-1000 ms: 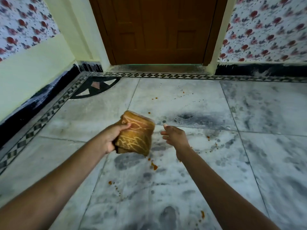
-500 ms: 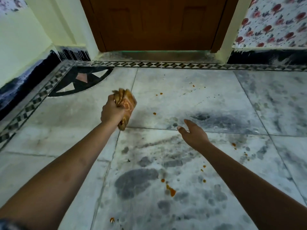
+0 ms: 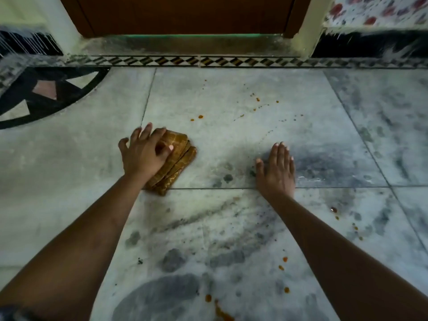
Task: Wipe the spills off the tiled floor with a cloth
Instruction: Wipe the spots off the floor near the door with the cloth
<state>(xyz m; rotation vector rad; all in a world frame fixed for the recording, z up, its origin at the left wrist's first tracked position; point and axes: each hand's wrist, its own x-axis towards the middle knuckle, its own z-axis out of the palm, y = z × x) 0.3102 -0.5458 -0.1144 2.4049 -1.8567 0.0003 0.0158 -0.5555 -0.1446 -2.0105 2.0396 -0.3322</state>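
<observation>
A folded mustard-yellow cloth (image 3: pixel 179 147) with a pale pattern lies on the grey marble floor tiles (image 3: pixel 231 140). My left hand (image 3: pixel 144 152) presses down on top of it, fingers spread, the thumb lying across the cloth. My right hand (image 3: pixel 276 169) rests flat on the floor to the right, fingers straight, holding nothing. Orange spill drops (image 3: pixel 200 116) lie just beyond the cloth. More orange drops (image 3: pixel 257 99) are scattered farther toward the door. A larger orange smear (image 3: pixel 220 309) and drops (image 3: pixel 284 259) sit near me between my arms.
A brown wooden door (image 3: pixel 185 12) with a stone threshold (image 3: pixel 185 44) stands straight ahead. A patterned border strip (image 3: pixel 208 61) runs along the wall. A black inlaid corner motif (image 3: pixel 34 96) is at the left. Further orange drops (image 3: pixel 333 209) lie at the right.
My left hand brought the cloth down from the air onto the floor and now presses it. My right hand dropped flat onto the tile. The view moved closer to the floor.
</observation>
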